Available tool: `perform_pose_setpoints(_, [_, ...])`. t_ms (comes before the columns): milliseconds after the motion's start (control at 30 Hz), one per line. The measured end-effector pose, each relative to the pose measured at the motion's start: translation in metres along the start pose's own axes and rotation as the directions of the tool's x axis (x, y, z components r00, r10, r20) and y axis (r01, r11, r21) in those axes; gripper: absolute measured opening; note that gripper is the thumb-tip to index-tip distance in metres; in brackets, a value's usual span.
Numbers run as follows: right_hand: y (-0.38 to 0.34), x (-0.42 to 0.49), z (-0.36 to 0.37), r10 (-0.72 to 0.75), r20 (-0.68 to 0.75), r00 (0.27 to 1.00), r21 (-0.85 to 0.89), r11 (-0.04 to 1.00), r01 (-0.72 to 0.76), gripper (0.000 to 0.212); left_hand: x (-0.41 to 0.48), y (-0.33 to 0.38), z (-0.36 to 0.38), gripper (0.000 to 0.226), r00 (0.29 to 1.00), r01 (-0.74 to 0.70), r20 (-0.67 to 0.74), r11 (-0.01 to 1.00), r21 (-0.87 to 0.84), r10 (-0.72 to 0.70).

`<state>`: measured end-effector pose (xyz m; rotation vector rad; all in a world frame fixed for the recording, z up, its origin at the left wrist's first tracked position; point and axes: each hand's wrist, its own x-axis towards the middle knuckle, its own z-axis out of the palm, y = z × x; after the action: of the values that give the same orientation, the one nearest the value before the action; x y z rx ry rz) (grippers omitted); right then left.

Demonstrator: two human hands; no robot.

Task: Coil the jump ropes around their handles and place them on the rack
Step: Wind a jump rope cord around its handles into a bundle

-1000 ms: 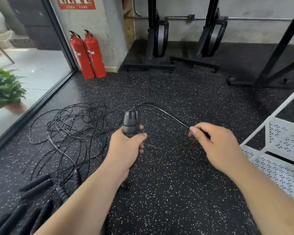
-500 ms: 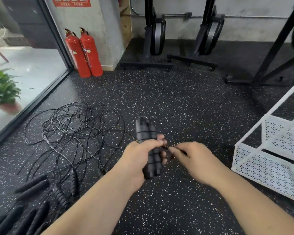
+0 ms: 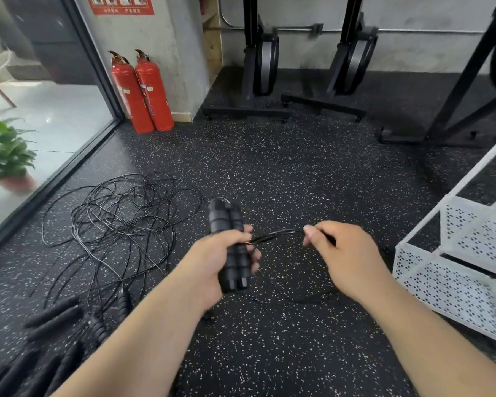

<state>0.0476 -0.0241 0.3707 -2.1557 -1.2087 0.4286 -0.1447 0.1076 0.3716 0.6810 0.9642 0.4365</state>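
My left hand grips a pair of black jump rope handles held side by side, nearly upright. A thin black rope runs from the handles to my right hand, which pinches it a short way to the right. A tangle of black ropes lies on the floor to the left. Several more black handles lie at the lower left. The white perforated rack stands at the right edge.
Two red fire extinguishers stand by the concrete pillar. Black exercise machines line the back wall, and a black frame is at the right. A glass wall and a potted plant are on the left.
The right hand drew in to the handles with the rope, then pulled away to the right again with it. The left hand has tilted and lowered the handles.
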Motion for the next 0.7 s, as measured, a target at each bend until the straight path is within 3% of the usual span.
perform_pose_setpoints(200, [-0.002, -0.011, 0.037, 0.003, 0.044, 0.999, -0.101, 0.995, 0.001, 0.030, -0.007, -0.035, 0.027, 0.032, 0.969, 0.137, 0.209, 0.990, -0.023, -0.129])
perform_pose_setpoints(367, [0.002, -0.010, 0.037, -0.003, 0.179, 0.984, -0.127, 0.991, 0.026, 0.026, -0.002, -0.034, 0.028, 0.034, 0.967, 0.220, 0.160, 0.968, -0.118, -0.200])
perform_pose_setpoints(500, [0.008, -0.001, 0.010, -0.011, 0.285, 0.958, -0.133, 0.990, 0.051, 0.030, 0.003, -0.004, 0.014, 0.035, 0.996, 0.083, 0.038, 0.977, -0.197, -0.077])
perform_pose_setpoints(600, [0.016, 0.004, -0.012, -0.041, 0.211, 0.977, -0.089, 0.994, 0.061, 0.026, 0.009, 0.022, -0.002, 0.036, 0.996, -0.075, -0.068, 0.959, -0.273, 0.058])
perform_pose_setpoints(700, [0.014, 0.002, -0.015, -0.082, 0.097, 0.992, -0.050, 0.995, 0.087, 0.027, 0.009, 0.024, -0.006, 0.035, 0.994, -0.102, -0.059, 0.948, -0.302, 0.088])
